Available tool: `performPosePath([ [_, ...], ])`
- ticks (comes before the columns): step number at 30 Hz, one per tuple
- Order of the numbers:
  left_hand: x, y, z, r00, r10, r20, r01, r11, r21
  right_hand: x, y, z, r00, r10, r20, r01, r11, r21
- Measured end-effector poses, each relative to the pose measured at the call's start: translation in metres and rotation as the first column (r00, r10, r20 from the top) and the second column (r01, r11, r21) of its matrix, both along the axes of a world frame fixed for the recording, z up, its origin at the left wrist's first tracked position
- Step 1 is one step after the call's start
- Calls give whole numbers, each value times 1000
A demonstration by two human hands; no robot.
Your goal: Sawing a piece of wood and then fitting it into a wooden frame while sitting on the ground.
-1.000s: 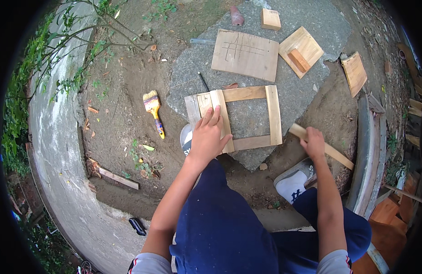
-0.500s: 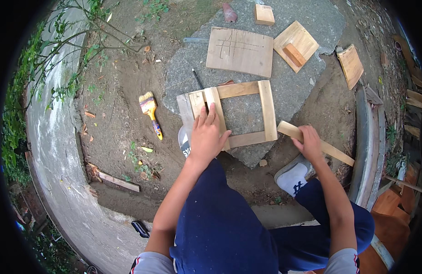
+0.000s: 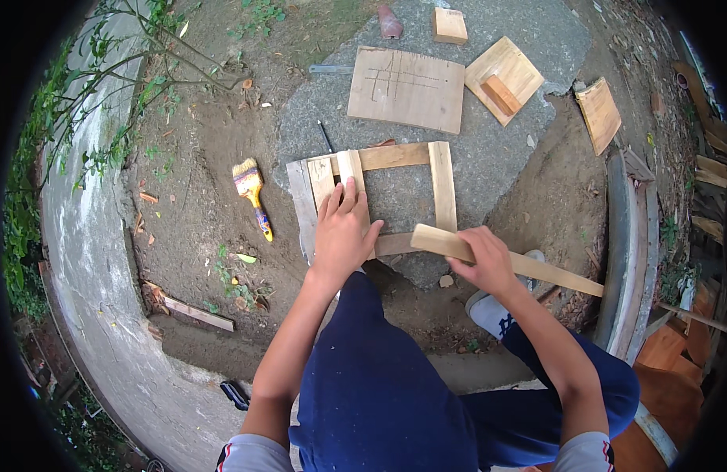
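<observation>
A rectangular frame of wooden slats point(image 3: 443, 185) lies on the stone in front of me. My left hand point(image 3: 342, 234) rests on its left part, fingers stretched out over a pale upright slat point(image 3: 350, 164). Beside that slat are another pale piece point(image 3: 322, 178) and a greyish strip point(image 3: 301, 200) at the frame's left edge. My right hand point(image 3: 487, 259) is closed around a long loose wooden strip point(image 3: 556, 273). The strip slants down to the right, its near-left end overlapping the frame's lower right corner in view.
Beyond the frame lie a marked board point(image 3: 406, 90), a pencil point(image 3: 325, 136), a metal ruler point(image 3: 330, 69), a square board point(image 3: 513, 71) with a small block point(image 3: 501, 96), and a wood block point(image 3: 450, 26). A paintbrush point(image 3: 251, 186) is on the soil at left. A curved edging point(image 3: 619, 252) bounds the right.
My right hand has carried the wooden strip to the left, so its end now reaches over the frame's lower right corner. My left hand stays on the slat.
</observation>
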State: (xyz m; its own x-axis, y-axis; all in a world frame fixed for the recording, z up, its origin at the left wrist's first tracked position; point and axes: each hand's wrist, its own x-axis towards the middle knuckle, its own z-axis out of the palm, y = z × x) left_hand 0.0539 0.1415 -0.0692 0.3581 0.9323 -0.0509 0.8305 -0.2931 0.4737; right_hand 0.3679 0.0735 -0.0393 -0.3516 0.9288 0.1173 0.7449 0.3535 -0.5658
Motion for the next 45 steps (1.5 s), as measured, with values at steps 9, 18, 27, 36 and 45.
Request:
performPosePath([
  [9,-11,-1,6,582,589,561,-211,775,-596,-104,51,32,981,-57,-185,54,998,-22],
  [18,3,-7,21,196,722,664,-314,687,-655,-102,59,31,993,13,-118,-26,994,-103],
  [27,-133,66,37,-163,615,772,-706,474,-526,86,-3,35,952,121,283,-25,947,-320],
  [36,-149,80,97,-174,581,795,-488,650,-582,-10,62,62,995,11,100,4,988,-152],
  [45,-1,42,97,425,427,798,208,812,-546,-77,195,136,991,-127,-37,124,990,-72],
])
